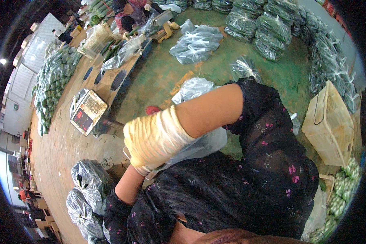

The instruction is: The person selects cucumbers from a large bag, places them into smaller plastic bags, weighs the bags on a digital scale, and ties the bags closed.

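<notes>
My right hand (146, 138), in a ribbed cream-yellow glove, reaches across my body from the right and covers most of my left hand (142, 171), whose pale glove shows just below it. The fingers of both hands are hidden, so I cannot see what they hold. A translucent plastic bag (199, 146) lies behind and below my hands and right forearm. A grimy electronic scale (87, 112) sits to the left.
Bagged greens (85, 187) lie at lower left and are piled (55, 89) along the left. A co-worker (128, 16) works at a low table. Filled bags (195, 44) are on the green floor (146, 81). A cream crate (327, 126) stands right.
</notes>
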{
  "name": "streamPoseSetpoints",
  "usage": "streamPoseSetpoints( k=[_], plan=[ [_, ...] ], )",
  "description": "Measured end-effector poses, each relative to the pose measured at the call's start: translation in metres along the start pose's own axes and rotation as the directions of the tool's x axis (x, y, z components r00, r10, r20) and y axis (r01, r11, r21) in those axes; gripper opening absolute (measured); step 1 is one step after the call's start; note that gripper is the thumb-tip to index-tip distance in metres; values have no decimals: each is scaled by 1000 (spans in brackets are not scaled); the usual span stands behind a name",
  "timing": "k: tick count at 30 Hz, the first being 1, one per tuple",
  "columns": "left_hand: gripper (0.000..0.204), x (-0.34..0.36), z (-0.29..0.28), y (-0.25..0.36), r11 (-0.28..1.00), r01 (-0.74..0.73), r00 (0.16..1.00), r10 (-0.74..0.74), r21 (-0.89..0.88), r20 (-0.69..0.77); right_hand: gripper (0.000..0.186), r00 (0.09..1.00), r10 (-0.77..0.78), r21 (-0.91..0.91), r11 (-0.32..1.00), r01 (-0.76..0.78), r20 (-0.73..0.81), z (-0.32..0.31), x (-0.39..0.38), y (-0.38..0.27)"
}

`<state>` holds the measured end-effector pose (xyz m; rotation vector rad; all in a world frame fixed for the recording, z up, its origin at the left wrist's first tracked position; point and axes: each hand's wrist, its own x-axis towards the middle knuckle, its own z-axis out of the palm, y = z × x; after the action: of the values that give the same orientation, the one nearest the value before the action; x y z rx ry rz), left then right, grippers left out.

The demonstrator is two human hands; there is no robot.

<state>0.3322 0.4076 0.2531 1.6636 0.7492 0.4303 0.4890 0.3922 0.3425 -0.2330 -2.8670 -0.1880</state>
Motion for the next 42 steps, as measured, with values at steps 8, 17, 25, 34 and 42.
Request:
streamPoseSetpoints(
  k=[8,17,25,34,42],
  plan=[
    [56,-9,-31,-54,887,-20,997,-19,461,79,27,990,105,210,974,-84,-90,34,13,33],
    [42,9,-1,14,960,119,993,-109,-254,51,36,850,524,561,719,-410,-51,35,-14,46],
    [60,14,24,18,703,42,954,-240,-710,-182,29,679,732,766,464,-444,-50,43,-69,12],
    [22,-7,-10,12,887,207,978,-192,-414,77,35,703,545,759,651,-12,-456,43,-42,-4],
    [43,12,13,37,123,-206,790,607,971,91,22,748,655,796,-508,328,110,127,-56,39]
  ],
)
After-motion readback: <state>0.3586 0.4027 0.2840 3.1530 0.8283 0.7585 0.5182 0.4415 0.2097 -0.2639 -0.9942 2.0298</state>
